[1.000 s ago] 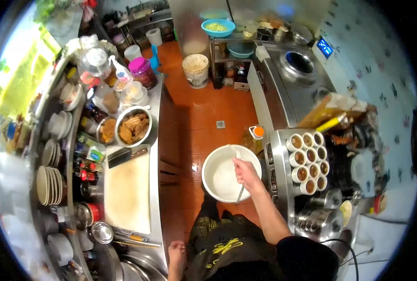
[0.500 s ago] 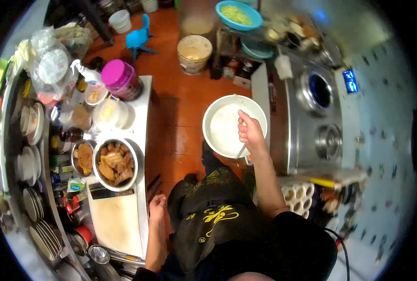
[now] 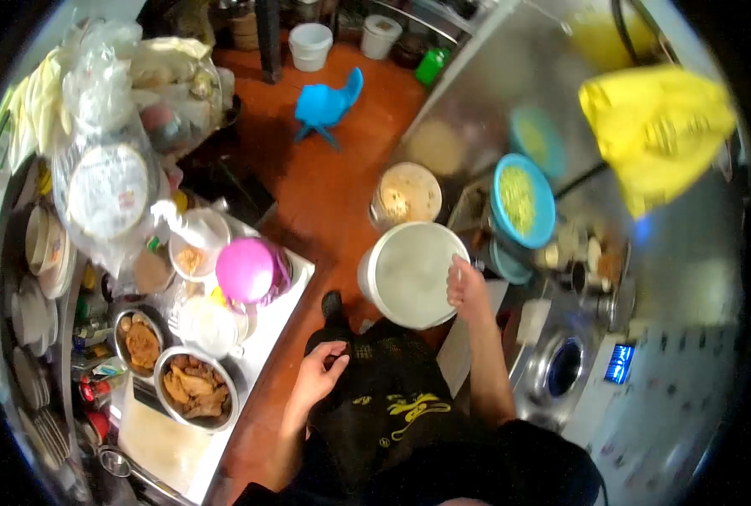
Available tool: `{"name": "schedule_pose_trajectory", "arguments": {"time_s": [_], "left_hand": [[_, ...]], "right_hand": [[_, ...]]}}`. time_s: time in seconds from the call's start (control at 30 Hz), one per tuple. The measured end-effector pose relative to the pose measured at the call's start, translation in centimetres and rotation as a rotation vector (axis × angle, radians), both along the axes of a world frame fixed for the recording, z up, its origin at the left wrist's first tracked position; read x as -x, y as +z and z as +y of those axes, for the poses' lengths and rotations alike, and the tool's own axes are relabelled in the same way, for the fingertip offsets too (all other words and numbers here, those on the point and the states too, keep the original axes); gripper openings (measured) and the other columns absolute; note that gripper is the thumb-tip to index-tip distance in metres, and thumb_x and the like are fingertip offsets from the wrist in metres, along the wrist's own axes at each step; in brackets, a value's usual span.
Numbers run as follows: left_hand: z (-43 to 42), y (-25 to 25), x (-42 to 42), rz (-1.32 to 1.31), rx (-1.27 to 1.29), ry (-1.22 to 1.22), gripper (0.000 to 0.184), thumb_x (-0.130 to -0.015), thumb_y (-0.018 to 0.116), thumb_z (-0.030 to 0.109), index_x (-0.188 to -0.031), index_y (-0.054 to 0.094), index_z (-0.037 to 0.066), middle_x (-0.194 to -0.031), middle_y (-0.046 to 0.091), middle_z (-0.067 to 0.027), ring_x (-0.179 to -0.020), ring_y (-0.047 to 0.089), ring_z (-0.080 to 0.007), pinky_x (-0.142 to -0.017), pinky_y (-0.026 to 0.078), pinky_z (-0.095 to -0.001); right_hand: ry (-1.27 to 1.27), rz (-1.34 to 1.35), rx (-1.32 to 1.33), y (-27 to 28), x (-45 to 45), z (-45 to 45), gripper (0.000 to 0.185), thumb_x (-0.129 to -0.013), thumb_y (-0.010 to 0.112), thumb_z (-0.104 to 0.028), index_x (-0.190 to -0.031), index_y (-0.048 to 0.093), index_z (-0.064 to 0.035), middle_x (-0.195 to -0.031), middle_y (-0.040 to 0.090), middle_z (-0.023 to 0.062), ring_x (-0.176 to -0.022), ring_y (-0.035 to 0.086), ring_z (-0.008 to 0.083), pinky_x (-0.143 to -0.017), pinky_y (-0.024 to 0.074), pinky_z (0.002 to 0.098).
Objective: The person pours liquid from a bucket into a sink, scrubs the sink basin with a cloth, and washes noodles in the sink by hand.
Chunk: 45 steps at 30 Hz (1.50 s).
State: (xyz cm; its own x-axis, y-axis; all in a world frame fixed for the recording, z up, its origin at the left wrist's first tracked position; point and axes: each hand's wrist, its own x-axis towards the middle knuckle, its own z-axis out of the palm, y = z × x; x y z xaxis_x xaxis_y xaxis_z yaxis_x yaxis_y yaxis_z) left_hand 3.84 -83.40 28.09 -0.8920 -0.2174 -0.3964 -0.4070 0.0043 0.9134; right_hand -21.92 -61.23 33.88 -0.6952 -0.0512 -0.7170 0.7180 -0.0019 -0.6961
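A white bucket (image 3: 418, 278) hangs in front of my legs, tilted a little, its pale inside facing me. My right hand (image 3: 468, 291) is closed at its right edge, gripping the bucket by its handle, most of which the fist hides. Whether the whitish inside is liquid or bare wall I cannot make out. My left hand (image 3: 321, 371) hovers over the dark apron (image 3: 384, 388), fingers loosely bent, thumb apart, holding nothing. Just beyond the bucket, on the floor, stands another pail (image 3: 409, 192) with tan contents.
On the left, a steel counter (image 3: 287, 282) bears a bowl of brown meat (image 3: 194, 388), a purple-lidded jar (image 3: 247, 270) and a cutting board (image 3: 152, 447). To the right are a blue basin of shredded greens (image 3: 519, 200) and a stove (image 3: 553, 371). A blue stool (image 3: 325, 105) stands ahead.
My view has turned to the right and moved forward, bringing the pail and basin closer. The bucket stays in my right hand. My left hand has come in front of the apron.
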Motion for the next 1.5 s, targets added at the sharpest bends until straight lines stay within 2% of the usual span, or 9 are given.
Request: {"name": "schedule_pose_trajectory", "arguments": {"time_s": [0.13,0.3,0.53,0.67,0.83,0.97,1.27,1.47,1.5], "left_hand": [[-1.6,0.7,11.0,-0.011,-0.032,0.031,0.029,-0.090,0.065,0.016,-0.115,0.063,0.001,-0.104,0.067,-0.0111,-0.096,0.063,-0.0184,-0.080,0.050,-0.0298],[-3.9,-1.2,21.0,-0.023,0.008,0.211,0.027,-0.091,0.065,0.015,-0.113,0.063,0.000,-0.100,0.068,-0.0088,-0.090,0.063,-0.0163,-0.081,0.050,-0.0283],[-9.1,-1.6,29.0,-0.062,-0.032,0.471,0.023,-0.093,0.061,0.011,-0.111,0.062,-0.002,-0.096,0.067,-0.0046,-0.088,0.060,-0.0103,-0.082,0.047,-0.0246],[-13.4,-4.1,32.2,-0.276,-0.084,0.615,0.024,-0.092,0.063,0.015,-0.109,0.064,-0.002,-0.091,0.066,-0.0039,-0.086,0.059,-0.0094,-0.079,0.047,-0.0242],[-22.8,-7.3,40.0,-0.371,0.121,0.464,0.027,-0.093,0.062,0.022,-0.109,0.065,0.000,-0.096,0.069,-0.0148,-0.089,0.067,-0.0229,-0.078,0.051,-0.0331],[-30.4,-6.3,48.6,-0.322,0.102,0.416,0.029,-0.093,0.061,0.023,-0.111,0.065,0.001,-0.097,0.069,-0.0140,-0.090,0.066,-0.0219,-0.080,0.051,-0.0332],[-40.1,-2.1,65.7,-0.202,0.167,0.217,0.028,-0.093,0.060,0.021,-0.111,0.063,-0.001,-0.097,0.069,-0.0129,-0.086,0.065,-0.0196,-0.080,0.050,-0.0309],[-45.1,-5.6,72.8,-0.198,0.287,0.157,0.024,-0.093,0.060,0.016,-0.107,0.064,-0.003,-0.098,0.069,-0.0123,-0.088,0.063,-0.0184,-0.081,0.049,-0.0299],[-45.4,-7.3,73.2,-0.141,0.170,0.245,0.024,-0.093,0.061,0.016,-0.105,0.064,-0.004,-0.100,0.068,-0.0124,-0.091,0.063,-0.0189,-0.082,0.049,-0.0306]], "right_hand": [[0.165,-0.043,0.159,0.1,9.2,-4.5,0.029,-0.091,0.063,-0.037,-0.078,0.053,-0.0124,-0.057,0.039,-0.0065,-0.040,0.028,0.0037,-0.037,0.0179,0.0188],[0.303,-0.045,0.105,0.5,21.2,-9.7,0.032,-0.090,0.064,-0.039,-0.077,0.051,-0.0123,-0.056,0.037,-0.0068,-0.041,0.026,0.0033,-0.037,0.0166,0.0197],[0.374,-0.014,0.160,0.4,35.3,-17.7,0.032,-0.089,0.064,-0.039,-0.076,0.050,-0.0138,-0.056,0.036,-0.0076,-0.041,0.025,0.0026,-0.037,0.0161,0.0190],[0.318,-0.056,0.110,-2.0,43.4,-23.2,0.031,-0.089,0.064,-0.039,-0.076,0.050,-0.0147,-0.056,0.035,-0.0081,-0.041,0.024,0.0025,-0.036,0.0160,0.0188],[0.141,-0.134,0.031,-7.2,53.5,-28.3,0.034,-0.085,0.069,-0.042,-0.073,0.051,-0.0163,-0.055,0.041,-0.0069,-0.038,0.029,0.0041,-0.033,0.0174,0.0208],[0.054,-0.112,0.049,-8.0,60.2,-30.2,0.036,-0.086,0.067,-0.045,-0.068,0.050,-0.0188,-0.051,0.038,-0.0077,-0.036,0.028,0.0043,-0.032,0.0167,0.0214],[-0.216,0.025,0.121,-3.0,72.3,-32.7,0.037,-0.089,0.063,-0.045,-0.067,0.049,-0.0190,-0.050,0.032,-0.0095,-0.037,0.025,0.0044,-0.033,0.0181,0.0204],[-0.205,0.137,0.046,-3.6,80.5,-32.3,0.032,-0.090,0.061,-0.042,-0.073,0.052,-0.0170,-0.053,0.034,-0.0096,-0.038,0.024,0.0040,-0.034,0.0194,0.0210],[-0.199,0.157,0.011,-4.5,82.4,-32.0,0.031,-0.090,0.061,-0.042,-0.073,0.052,-0.0165,-0.054,0.034,-0.0096,-0.038,0.024,0.0042,-0.035,0.0201,0.0217]]}}
